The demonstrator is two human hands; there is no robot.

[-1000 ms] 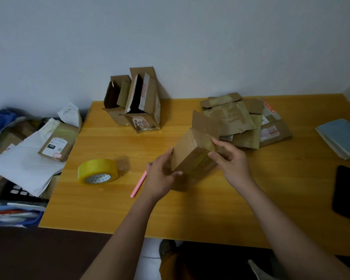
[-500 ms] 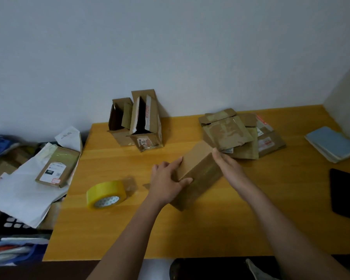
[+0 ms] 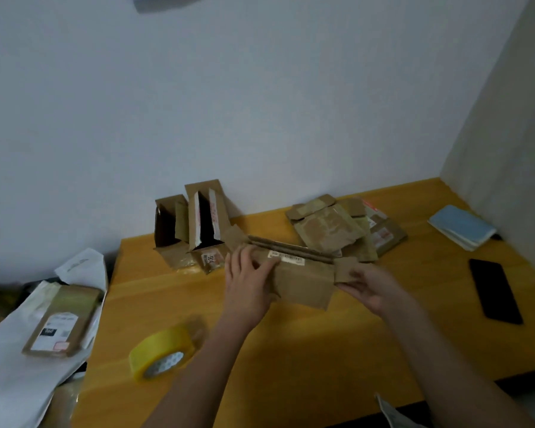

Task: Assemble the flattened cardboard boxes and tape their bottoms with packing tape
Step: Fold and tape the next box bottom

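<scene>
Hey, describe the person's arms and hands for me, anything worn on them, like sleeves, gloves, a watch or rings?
Both arms are bare as far up as the picture shows: no sleeves in view. The left hand and the right hand wear no gloves. No watch, bracelet or band shows on either wrist. No rings are visible, though the picture is dim and slightly blurred, so a thin one could be missed.

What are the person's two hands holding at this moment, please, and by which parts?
Both hold one cardboard box: the left hand grips its left end, and the right hand pinches the side flap at its right end.
</scene>
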